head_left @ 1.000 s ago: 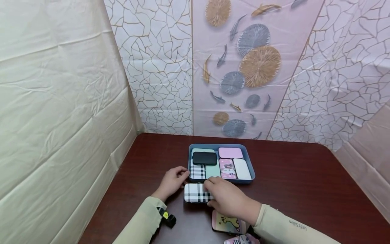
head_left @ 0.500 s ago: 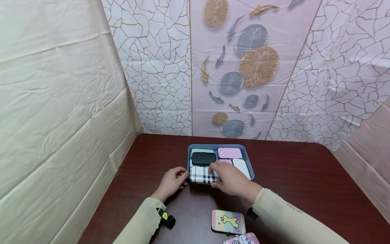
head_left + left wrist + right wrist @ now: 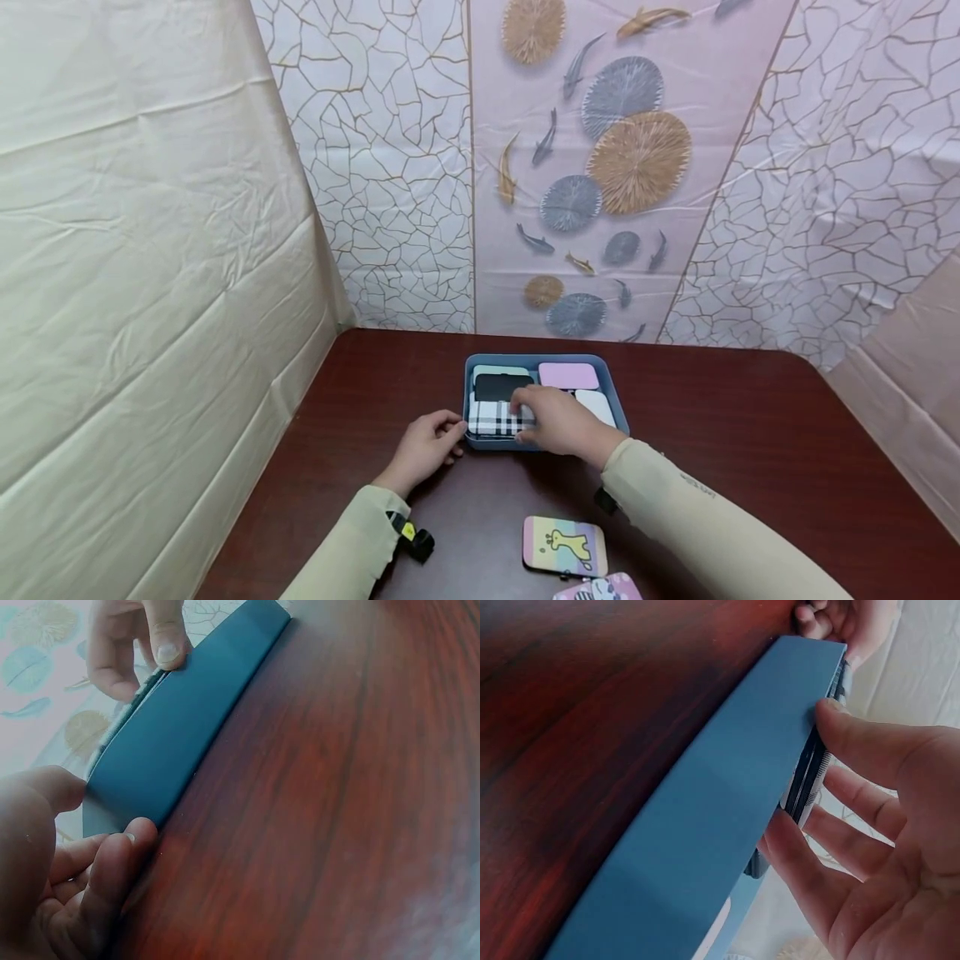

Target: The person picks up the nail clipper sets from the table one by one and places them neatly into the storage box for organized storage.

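My right hand (image 3: 564, 421) grips a small flat case (image 3: 491, 417) with a black-and-white plaid top, low at the front left of a blue tray (image 3: 617, 404). In the right wrist view my thumb is at the tray's front wall (image 3: 697, 780), and the case's dark edge shows beside it. Thumb and fingertips of my left hand (image 3: 423, 448) pinch the tray's front left corner. Inside the tray lie a black case (image 3: 498, 386), a mint case (image 3: 501, 369), a pink case (image 3: 568, 376) and a white case (image 3: 595, 405). My right hand hides part of the tray's contents.
Nearer the person, a giraffe-print case (image 3: 564, 546) lies on the dark red wooden table (image 3: 750, 450). A pink patterned case (image 3: 602, 588) touches its lower edge and is cut off by the frame. Cloth hangs behind the table and at both sides.
My right hand has carried the plaid case from the table in front of the tray forward over the front wall and in at the front left. My left hand stays at the corner.
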{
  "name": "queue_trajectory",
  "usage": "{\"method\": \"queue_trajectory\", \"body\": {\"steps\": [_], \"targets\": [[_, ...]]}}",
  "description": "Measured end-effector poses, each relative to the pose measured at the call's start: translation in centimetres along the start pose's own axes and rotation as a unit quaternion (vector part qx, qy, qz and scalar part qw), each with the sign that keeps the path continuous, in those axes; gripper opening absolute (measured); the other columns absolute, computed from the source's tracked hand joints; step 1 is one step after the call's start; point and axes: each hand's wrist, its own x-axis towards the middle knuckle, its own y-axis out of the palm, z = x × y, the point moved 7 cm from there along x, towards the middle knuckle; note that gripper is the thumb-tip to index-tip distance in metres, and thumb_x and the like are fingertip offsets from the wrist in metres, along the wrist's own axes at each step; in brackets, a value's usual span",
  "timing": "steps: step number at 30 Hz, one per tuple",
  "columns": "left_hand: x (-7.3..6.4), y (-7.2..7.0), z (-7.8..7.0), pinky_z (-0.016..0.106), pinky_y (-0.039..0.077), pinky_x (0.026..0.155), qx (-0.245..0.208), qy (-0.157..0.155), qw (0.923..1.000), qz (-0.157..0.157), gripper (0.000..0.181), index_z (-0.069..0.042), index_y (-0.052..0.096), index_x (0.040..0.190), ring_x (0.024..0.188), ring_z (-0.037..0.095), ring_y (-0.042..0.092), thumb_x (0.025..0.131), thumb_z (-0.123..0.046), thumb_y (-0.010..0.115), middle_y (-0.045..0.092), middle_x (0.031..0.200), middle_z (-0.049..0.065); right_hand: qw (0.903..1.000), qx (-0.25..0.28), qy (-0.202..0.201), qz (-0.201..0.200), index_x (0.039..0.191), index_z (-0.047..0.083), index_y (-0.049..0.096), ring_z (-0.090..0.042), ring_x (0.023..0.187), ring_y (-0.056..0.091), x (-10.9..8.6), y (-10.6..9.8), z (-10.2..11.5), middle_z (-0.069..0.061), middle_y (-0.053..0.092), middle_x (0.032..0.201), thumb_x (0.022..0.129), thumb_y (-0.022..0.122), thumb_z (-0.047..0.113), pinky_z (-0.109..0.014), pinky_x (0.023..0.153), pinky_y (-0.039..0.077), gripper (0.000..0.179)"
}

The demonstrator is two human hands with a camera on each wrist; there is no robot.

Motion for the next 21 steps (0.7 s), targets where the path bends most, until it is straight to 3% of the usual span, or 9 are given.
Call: {"method": "queue_trajectory", "body": {"steps": [12,21], "targets": [[0.2,0.1,0.2,0.035,0.065,0.066,-0.005,-0.002,1.0000,0.001,0.029,-0.007,0.076,0.124,0.076,0.018,0.074,0.110,-0.032,0.071,0.076,0.093,0.001,0.9993,0.015,0.023,0.024,0.109,0.016,0.080,-0.013,0.084,0.061,0.9,0.0,-0.7,-0.001,0.070,0.109,0.098,0.087,0.016,-0.038,0.081,0.060,0.013],[0.1,-0.1,0.1,0.035,0.065,0.066,-0.005,-0.005,1.0000,0.004,0.028,-0.007,0.075,0.124,0.076,0.017,0.074,0.111,-0.030,0.070,0.075,0.093,0.001,0.9993,-0.021,0.028,0.010,0.118,0.016,0.082,-0.012,0.085,0.064,-0.3,-0.1,-0.4,-0.006,0.067,0.115,0.099,0.086,0.017,-0.037,0.081,0.062,0.019]]}}
